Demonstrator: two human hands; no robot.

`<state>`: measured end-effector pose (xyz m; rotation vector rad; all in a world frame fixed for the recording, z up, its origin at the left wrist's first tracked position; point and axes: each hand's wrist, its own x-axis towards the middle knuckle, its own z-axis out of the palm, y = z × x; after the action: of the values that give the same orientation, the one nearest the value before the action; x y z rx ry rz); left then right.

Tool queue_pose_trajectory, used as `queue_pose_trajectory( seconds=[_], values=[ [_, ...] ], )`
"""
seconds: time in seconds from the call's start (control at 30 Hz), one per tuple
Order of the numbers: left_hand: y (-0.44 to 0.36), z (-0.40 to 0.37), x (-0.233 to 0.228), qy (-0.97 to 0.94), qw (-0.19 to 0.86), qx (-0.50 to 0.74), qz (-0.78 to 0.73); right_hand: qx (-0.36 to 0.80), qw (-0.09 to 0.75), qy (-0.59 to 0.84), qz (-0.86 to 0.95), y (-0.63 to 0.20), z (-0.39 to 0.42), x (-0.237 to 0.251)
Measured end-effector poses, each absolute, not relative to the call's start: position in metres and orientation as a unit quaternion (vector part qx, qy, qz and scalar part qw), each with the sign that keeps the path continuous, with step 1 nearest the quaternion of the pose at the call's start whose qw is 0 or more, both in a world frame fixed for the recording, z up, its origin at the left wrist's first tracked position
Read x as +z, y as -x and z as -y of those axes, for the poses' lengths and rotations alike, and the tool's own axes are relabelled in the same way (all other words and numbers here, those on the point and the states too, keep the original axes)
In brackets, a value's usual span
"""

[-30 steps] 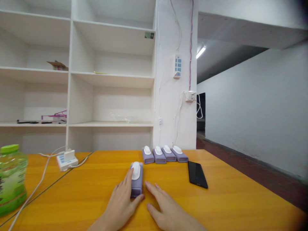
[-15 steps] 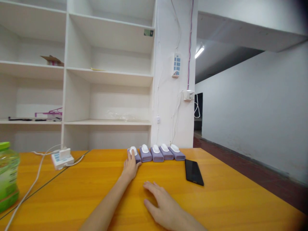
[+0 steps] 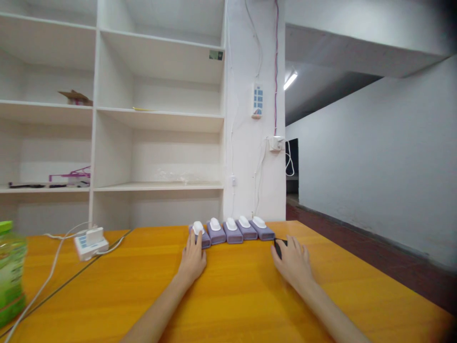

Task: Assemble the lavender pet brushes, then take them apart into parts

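Two open grips: left hand touches leftmost purple block; right hand covers phone.

Five punch blocks sit in a row at the far edge of the tabletop, shelving behind. Left hand lies before the leftmost block, fingertips touching it. Right hand lies on the phone, right of the row. Power strip far left; bottle at left edge.

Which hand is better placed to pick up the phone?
Right. The right hand already lies on the black phone; the left hand rests at the leftmost purple device, farther off.
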<state>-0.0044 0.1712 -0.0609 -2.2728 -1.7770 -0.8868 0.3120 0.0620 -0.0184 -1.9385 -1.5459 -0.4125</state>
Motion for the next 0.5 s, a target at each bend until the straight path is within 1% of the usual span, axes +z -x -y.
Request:
queue_pose_trajectory(
  seconds=[0.13,0.37,0.5],
  values=[
    [0.005,-0.171,-0.061,0.755,0.068,-0.292,0.583,-0.133,0.295,0.780,0.535,-0.336,-0.074,-0.028],
    [0.004,-0.170,-0.059,0.760,0.083,-0.297,0.573,-0.145,0.323,0.807,0.472,-0.366,-0.080,-0.018],
    [0.003,-0.169,-0.057,0.763,0.086,-0.294,0.569,-0.113,0.317,0.837,0.431,-0.394,-0.080,-0.034]
  ],
)
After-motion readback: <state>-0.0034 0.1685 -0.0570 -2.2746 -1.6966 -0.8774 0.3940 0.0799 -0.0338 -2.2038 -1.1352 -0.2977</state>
